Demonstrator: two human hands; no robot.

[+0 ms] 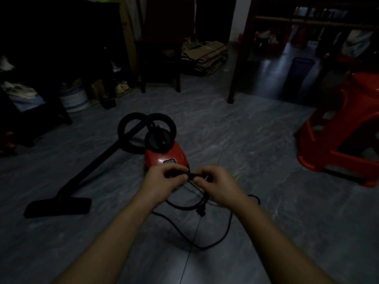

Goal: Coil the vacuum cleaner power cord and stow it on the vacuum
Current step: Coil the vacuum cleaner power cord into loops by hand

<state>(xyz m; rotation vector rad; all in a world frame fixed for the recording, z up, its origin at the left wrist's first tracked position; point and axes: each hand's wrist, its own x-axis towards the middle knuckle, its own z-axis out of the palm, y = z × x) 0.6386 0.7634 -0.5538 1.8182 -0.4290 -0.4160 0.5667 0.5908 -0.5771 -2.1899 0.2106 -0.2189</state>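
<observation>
A grey marbled tile floor (256,140) fills the dim room. At two o'clock stands a red wooden table (242,58) with clutter under it that is too dark to make out. At three o'clock sits a stack of red plastic stools (338,140). Toward twelve o'clock a dark chair (162,48) stands in front of a pile of flattened cardboard (205,55), and at ten o'clock a blue-and-white bucket (74,99) rests beside dark furniture.

In the middle of the floor sits the red canister vacuum cleaner (166,156). Its black hose (131,119) loops in two rings at its far end, and the black wand (96,162) runs from there toward eight o'clock, ending in the floor head (58,207) lying flat on the tiles.

The black power cord (225,228) trails over the floor on the near side of the vacuum, curving from about six o'clock up to the hands, where a few short loops hang gathered. The plug (201,212) dangles at the bottom of those loops, just above the floor.

Both bare forearms reach in from the bottom edge. The left hand (164,181) has its fingers curled around the top of the gathered loops. The right hand (217,183), almost touching the left, pinches the cord between thumb and fingertips beside that bundle.
</observation>
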